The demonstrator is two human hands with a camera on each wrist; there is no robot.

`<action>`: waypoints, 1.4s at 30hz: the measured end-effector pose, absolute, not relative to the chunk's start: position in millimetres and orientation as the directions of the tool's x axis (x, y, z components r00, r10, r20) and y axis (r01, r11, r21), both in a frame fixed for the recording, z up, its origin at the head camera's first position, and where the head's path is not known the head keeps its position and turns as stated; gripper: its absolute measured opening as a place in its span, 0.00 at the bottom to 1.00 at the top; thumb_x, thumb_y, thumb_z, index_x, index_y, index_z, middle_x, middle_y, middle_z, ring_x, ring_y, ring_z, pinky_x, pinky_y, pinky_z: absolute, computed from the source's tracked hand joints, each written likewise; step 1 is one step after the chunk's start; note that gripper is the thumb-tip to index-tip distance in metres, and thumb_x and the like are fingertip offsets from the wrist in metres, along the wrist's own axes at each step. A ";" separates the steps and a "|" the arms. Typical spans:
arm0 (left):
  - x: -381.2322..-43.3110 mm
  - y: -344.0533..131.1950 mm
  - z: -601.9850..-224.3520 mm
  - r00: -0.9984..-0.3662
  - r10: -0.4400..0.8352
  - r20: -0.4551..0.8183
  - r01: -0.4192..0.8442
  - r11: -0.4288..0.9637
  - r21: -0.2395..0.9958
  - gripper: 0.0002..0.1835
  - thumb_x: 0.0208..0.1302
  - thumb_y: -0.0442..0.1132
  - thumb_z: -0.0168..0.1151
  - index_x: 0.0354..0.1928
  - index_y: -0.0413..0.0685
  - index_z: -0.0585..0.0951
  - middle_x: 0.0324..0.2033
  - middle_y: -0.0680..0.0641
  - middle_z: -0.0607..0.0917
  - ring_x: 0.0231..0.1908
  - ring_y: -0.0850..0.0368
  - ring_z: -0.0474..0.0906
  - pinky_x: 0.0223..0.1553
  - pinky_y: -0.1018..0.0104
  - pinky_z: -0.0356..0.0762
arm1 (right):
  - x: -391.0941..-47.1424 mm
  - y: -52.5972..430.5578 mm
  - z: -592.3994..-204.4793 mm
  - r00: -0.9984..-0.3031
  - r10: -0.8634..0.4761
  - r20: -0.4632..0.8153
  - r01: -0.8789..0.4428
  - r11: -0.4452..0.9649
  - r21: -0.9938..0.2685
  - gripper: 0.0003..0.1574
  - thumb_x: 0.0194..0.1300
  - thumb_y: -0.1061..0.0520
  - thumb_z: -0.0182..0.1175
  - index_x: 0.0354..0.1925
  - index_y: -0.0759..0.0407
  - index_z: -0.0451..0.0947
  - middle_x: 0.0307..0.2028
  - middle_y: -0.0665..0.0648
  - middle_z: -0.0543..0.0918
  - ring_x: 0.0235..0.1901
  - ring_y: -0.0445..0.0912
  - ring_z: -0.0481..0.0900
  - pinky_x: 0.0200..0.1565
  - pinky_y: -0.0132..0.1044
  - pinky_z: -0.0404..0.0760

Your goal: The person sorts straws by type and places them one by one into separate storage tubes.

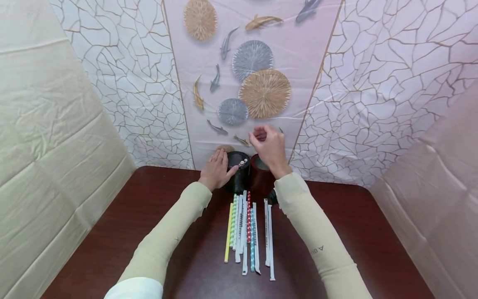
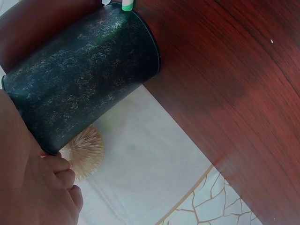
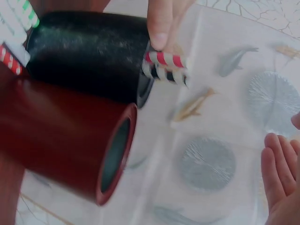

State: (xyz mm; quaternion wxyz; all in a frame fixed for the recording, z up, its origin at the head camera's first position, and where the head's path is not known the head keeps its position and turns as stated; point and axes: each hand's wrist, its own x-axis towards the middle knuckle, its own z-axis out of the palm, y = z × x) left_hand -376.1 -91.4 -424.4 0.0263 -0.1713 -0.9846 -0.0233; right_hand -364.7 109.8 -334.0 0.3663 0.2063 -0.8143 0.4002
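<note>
A black cylindrical container (image 1: 239,178) stands at the table's back, with two striped paper straws (image 3: 168,60), one red-and-white and one black-and-white, poking out of its mouth. My left hand (image 1: 215,169) holds this container at the rim, thumb over the edge and fingers along its outer side. Right beside it is a dark red container (image 3: 65,136); no straw shows at its mouth. Above the red one hovers my right hand (image 1: 269,147), fingers loosely bent and nothing visible in them; the right wrist view shows thumb and fingers apart.
In front of the containers lies a row of straws (image 1: 243,232): yellow, green-striped, red and blue dotted, and several white paper-wrapped ones. Two wrapped straws (image 1: 269,241) lie apart at the right. A patterned cloth (image 1: 231,74) hangs behind the dark wooden table (image 1: 194,253).
</note>
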 end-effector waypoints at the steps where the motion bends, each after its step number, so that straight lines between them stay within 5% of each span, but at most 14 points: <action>1: -376.3 -91.7 -424.0 -0.940 0.336 0.056 0.338 0.941 0.034 0.47 0.83 0.68 0.27 0.84 0.34 0.48 0.85 0.35 0.48 0.86 0.42 0.43 0.85 0.50 0.46 | -362.6 111.8 -330.8 -0.652 -0.056 0.756 -0.625 0.604 -0.494 0.16 0.69 0.57 0.70 0.45 0.71 0.86 0.37 0.65 0.92 0.36 0.55 0.92 0.43 0.46 0.91; 22: -376.2 -96.1 -419.9 -0.946 0.320 0.044 0.323 0.944 0.067 0.47 0.83 0.68 0.27 0.84 0.34 0.47 0.85 0.35 0.46 0.86 0.42 0.41 0.85 0.50 0.44 | -317.0 133.9 -300.0 -0.872 -0.226 0.434 -0.429 0.781 -0.454 0.15 0.68 0.56 0.69 0.45 0.68 0.87 0.39 0.63 0.93 0.41 0.53 0.93 0.46 0.47 0.90; 34: -373.3 -94.1 -420.9 -0.946 0.320 0.052 0.323 0.944 0.061 0.47 0.83 0.68 0.28 0.84 0.35 0.48 0.85 0.35 0.47 0.86 0.42 0.41 0.85 0.50 0.45 | -306.4 136.8 -330.9 -0.935 -0.281 0.216 -0.347 0.847 -0.403 0.16 0.67 0.52 0.71 0.42 0.65 0.88 0.40 0.61 0.92 0.42 0.52 0.91 0.49 0.48 0.88; 42: -372.5 -90.3 -423.4 -0.943 0.328 0.059 0.332 0.940 0.077 0.47 0.83 0.68 0.29 0.84 0.34 0.48 0.85 0.34 0.48 0.86 0.41 0.42 0.85 0.48 0.45 | -306.0 137.1 -367.8 -0.960 -0.260 0.101 -0.278 0.870 -0.406 0.13 0.68 0.51 0.72 0.38 0.62 0.87 0.35 0.58 0.90 0.33 0.48 0.86 0.40 0.43 0.86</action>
